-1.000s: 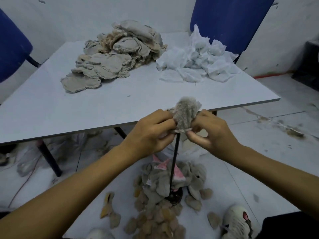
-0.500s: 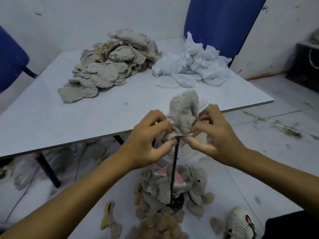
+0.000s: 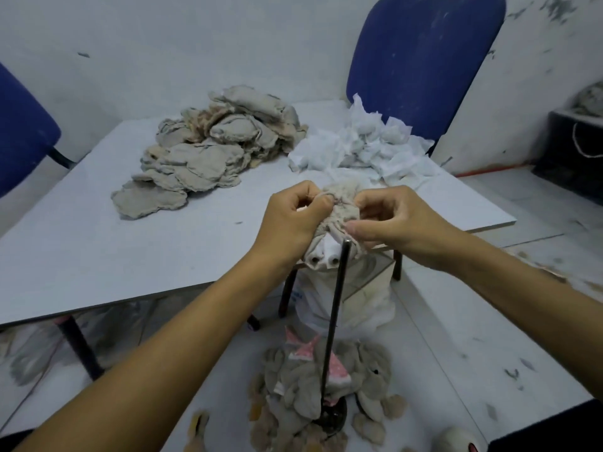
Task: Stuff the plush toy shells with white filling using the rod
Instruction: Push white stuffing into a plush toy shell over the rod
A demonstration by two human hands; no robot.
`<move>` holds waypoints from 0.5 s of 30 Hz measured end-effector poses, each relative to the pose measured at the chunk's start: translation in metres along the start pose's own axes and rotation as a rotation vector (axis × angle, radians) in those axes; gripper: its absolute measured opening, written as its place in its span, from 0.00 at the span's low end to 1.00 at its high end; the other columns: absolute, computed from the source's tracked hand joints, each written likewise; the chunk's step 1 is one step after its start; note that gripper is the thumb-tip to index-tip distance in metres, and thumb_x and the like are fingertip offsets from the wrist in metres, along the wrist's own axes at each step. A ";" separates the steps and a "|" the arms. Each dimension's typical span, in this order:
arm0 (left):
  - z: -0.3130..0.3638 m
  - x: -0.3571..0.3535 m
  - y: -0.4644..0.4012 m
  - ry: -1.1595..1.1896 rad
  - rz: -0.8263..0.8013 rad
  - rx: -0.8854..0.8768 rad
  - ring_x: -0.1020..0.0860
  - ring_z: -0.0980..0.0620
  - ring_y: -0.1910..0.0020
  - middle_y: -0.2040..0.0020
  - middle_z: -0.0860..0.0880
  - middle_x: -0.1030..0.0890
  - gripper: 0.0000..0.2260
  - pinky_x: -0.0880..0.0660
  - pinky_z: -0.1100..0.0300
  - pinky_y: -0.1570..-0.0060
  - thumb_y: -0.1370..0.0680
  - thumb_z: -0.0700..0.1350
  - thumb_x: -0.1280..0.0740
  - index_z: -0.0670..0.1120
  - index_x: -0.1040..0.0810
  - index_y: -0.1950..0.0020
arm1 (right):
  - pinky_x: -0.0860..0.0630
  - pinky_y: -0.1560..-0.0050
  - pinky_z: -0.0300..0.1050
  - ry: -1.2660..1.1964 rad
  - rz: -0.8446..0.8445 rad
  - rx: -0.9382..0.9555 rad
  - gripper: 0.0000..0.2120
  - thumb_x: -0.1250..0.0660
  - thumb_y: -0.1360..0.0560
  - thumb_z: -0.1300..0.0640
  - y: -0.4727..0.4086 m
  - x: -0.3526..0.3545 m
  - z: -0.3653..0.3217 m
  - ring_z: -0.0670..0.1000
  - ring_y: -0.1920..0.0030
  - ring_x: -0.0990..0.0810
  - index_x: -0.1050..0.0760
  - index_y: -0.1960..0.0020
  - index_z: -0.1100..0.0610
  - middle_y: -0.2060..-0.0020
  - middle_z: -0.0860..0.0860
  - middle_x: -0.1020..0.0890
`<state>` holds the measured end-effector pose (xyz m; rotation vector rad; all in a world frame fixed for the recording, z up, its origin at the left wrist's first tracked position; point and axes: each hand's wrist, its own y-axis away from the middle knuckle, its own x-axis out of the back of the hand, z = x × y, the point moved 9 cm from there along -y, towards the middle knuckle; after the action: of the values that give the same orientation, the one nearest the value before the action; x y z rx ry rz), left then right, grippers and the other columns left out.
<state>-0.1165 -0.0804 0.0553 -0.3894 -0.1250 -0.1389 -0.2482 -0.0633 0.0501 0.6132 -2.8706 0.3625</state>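
A grey plush shell (image 3: 339,210) is held between both hands over the table's near edge. My left hand (image 3: 293,220) grips its left side with curled fingers. My right hand (image 3: 388,216) pinches its right side. White filling (image 3: 323,252) shows at the shell's lower opening. The black rod (image 3: 336,308) stands upright from a round base (image 3: 332,419) on the floor, its rounded tip just below the shell, beside the filling. A heap of flat grey shells (image 3: 208,148) lies on the table. A pile of white filling (image 3: 368,148) lies at the table's far right.
The white table (image 3: 98,236) fills the left and middle. Blue chairs stand at the left (image 3: 23,135) and behind the table (image 3: 421,60). Several plush pieces (image 3: 306,386) lie heaped on the floor round the rod's base. A white bag (image 3: 359,298) stands under the table edge. A shoe (image 3: 460,440) shows at the bottom.
Both hands have lifted the shell up off the rod, so the rod's tip now shows below it. The shell is bunched between the hands and white filling shows at its opening.
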 end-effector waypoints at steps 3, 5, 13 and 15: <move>-0.007 0.000 -0.002 0.114 0.069 0.095 0.34 0.56 0.71 0.74 0.56 0.32 0.18 0.35 0.60 0.69 0.26 0.38 0.35 0.52 0.33 0.73 | 0.23 0.66 0.38 0.036 0.176 0.051 0.09 0.28 0.27 0.62 -0.007 0.004 0.000 0.48 0.66 0.21 0.21 0.65 0.54 0.69 0.51 0.19; -0.004 0.001 -0.004 0.113 0.096 0.096 0.33 0.52 0.68 0.73 0.53 0.30 0.13 0.35 0.56 0.65 0.30 0.43 0.35 0.51 0.32 0.73 | 0.25 0.68 0.43 0.069 0.303 0.042 0.13 0.28 0.28 0.61 -0.012 0.011 0.004 0.48 0.69 0.25 0.24 0.69 0.52 0.73 0.49 0.23; 0.005 -0.020 0.002 -0.404 -0.171 -0.107 0.28 0.59 0.65 0.62 0.49 0.22 0.12 0.30 0.65 0.64 0.32 0.51 0.25 0.46 0.23 0.57 | 0.37 0.68 0.42 0.283 0.669 -0.164 0.16 0.35 0.32 0.68 -0.023 0.038 0.034 0.45 0.72 0.34 0.34 0.73 0.52 0.77 0.44 0.31; -0.012 -0.008 -0.003 -0.260 -0.147 0.033 0.24 0.55 0.63 0.62 0.46 0.20 0.11 0.24 0.55 0.60 0.32 0.49 0.23 0.47 0.22 0.58 | 0.34 0.67 0.43 0.163 0.598 -0.276 0.15 0.33 0.29 0.66 -0.027 0.028 0.048 0.49 0.69 0.30 0.31 0.71 0.54 0.74 0.49 0.28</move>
<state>-0.1240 -0.0864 0.0443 -0.3641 -0.4125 -0.2309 -0.2682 -0.1113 0.0160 -0.3170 -2.8090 0.0800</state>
